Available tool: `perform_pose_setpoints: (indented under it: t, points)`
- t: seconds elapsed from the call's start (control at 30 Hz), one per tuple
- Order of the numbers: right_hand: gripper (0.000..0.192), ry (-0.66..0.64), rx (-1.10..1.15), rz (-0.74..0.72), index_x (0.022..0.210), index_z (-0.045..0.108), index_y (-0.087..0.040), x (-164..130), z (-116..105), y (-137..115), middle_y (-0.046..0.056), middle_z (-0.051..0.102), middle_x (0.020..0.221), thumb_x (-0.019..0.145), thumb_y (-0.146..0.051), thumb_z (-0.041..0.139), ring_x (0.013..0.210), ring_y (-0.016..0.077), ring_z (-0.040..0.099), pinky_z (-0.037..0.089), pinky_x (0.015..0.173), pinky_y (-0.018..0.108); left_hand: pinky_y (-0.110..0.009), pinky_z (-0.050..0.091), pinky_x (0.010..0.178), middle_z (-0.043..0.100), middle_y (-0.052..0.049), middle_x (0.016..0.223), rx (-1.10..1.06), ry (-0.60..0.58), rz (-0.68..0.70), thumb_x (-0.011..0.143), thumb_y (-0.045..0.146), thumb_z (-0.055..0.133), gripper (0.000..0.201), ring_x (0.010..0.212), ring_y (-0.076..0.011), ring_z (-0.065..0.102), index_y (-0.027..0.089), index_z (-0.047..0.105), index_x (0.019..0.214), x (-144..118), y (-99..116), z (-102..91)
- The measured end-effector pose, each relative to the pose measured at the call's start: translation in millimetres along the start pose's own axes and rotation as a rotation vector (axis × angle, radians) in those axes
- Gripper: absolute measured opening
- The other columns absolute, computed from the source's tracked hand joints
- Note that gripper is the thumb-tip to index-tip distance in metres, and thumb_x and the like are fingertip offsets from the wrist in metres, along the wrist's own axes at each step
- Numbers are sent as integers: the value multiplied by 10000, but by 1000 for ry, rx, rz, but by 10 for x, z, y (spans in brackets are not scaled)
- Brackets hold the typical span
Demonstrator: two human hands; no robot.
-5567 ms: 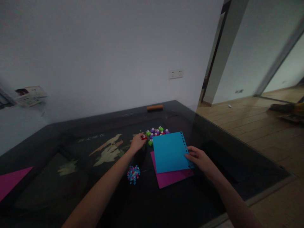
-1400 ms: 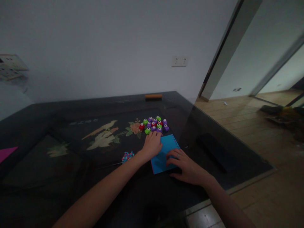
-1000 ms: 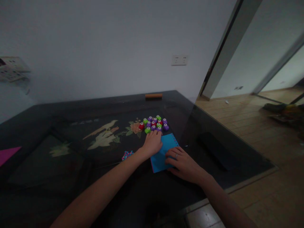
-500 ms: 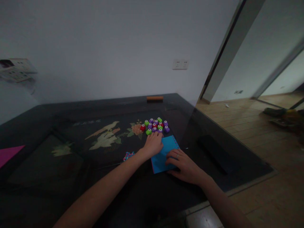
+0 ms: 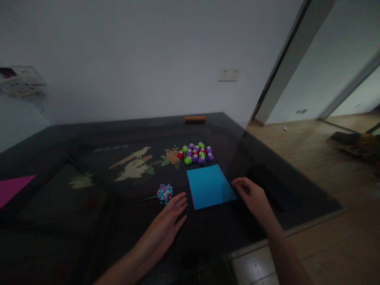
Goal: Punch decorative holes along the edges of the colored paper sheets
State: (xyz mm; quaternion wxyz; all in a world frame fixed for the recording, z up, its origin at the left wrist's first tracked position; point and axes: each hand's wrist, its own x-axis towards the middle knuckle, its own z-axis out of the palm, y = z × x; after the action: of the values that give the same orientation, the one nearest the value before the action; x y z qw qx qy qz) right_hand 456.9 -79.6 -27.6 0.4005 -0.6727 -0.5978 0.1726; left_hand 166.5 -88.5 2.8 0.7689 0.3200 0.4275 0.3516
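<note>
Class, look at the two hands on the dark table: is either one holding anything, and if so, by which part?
Nothing is held. The left hand lies flat on the table; the right hand rests beside the blue paper.

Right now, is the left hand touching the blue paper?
Apart. The head view shows dark tabletop between the left hand fingertips and the blue paper's left edge; the hand lies flat on the table.

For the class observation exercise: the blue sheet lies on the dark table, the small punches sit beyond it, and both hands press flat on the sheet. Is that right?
Not quite. In the head view, neither hand is on the blue sheet: the left hand rests on the table beside it, the right hand at its right edge. The punches do sit beyond it.
</note>
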Motion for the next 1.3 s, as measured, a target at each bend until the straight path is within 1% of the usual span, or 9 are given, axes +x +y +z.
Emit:
perform_pose_setpoints:
  t: [0.1, 0.27, 0.53, 0.67, 0.9, 1.07, 1.17, 1.23, 1.3]
  points:
    - [218, 40, -105, -1, 930, 613, -193, -206, 35, -11, 77, 681, 905, 800, -248, 446, 836, 225, 648, 505, 757, 383, -403, 259, 1085, 416, -102, 1414, -81, -38, -36, 744, 302, 589, 504, 1344, -217, 314, 230, 470, 1229, -58, -76, 21]
    - [262, 77, -169, -48, 1016, 587, -192, -387, 99, -25, 88, 663, 969, 816, -217, 420, 910, 233, 627, 489, 826, 417, -408, 238, 1092, 414, -104, 1420, -75, -106, -60, 744, 308, 596, 501, 1338, -221, 330, 229, 475, 1224, -45, -42, 94]
    - [256, 87, -195, -63, 1025, 592, -202, -429, 137, -64, 86, 651, 981, 829, -200, 427, 948, 247, 599, 484, 831, 431, -403, 235, 1094, 452, -100, 1393, -68, -138, -67, 759, 294, 592, 459, 1329, -210, 346, 230, 503, 1205, -37, -23, 75]
    - [256, 89, -189, -67, 1027, 593, -191, -433, 147, -54, 95, 646, 994, 830, -206, 429, 953, 250, 597, 479, 847, 436, -406, 240, 1093, 440, -98, 1403, -64, -157, -52, 763, 286, 591, 460, 1335, -211, 334, 229, 503, 1210, -26, -50, 54]
    - [253, 93, -219, -82, 1016, 598, -186, -439, 178, -34, 102, 655, 998, 837, -217, 423, 963, 259, 592, 481, 844, 450, -436, 260, 1079, 394, -114, 1430, 32, -172, -13, 787, 341, 560, 477, 1345, -232, 313, 223, 473, 1240, -26, -43, 74]
    - [241, 115, -177, -102, 1027, 592, -210, -457, 150, 7, 81, 657, 1026, 834, -238, 450, 971, 249, 597, 480, 856, 443, -426, 274, 1072, 420, -98, 1411, 34, -152, 25, 780, 281, 566, 422, 1333, -225, 334, 237, 508, 1196, -36, -90, 9]
    - [240, 150, -152, -91, 1029, 596, -202, -462, 82, -9, 93, 650, 1054, 837, -279, 474, 971, 252, 600, 472, 864, 446, -417, 297, 1059, 444, -77, 1384, 212, -166, 139, 806, 284, 548, 369, 1295, -236, 385, 254, 525, 1174, -118, -118, -74]
    - [234, 171, -121, -105, 1019, 601, -196, -463, 38, -102, 101, 647, 1063, 843, -303, 489, 970, 250, 597, 464, 870, 437, -399, 354, 1009, 529, -83, 1271, 455, -169, 263, 847, 300, 498, 302, 1192, -232, 483, 246, 538, 1142, -212, -89, -125]
    - [224, 166, -59, -131, 1005, 602, -194, -468, 27, -281, 100, 649, 1043, 856, -321, 495, 936, 238, 603, 468, 848, 407, -360, 407, 928, 590, -80, 1100, 746, -159, 430, 888, 308, 426, 221, 1047, -211, 550, 229, 569, 1038, -309, -16, -175]
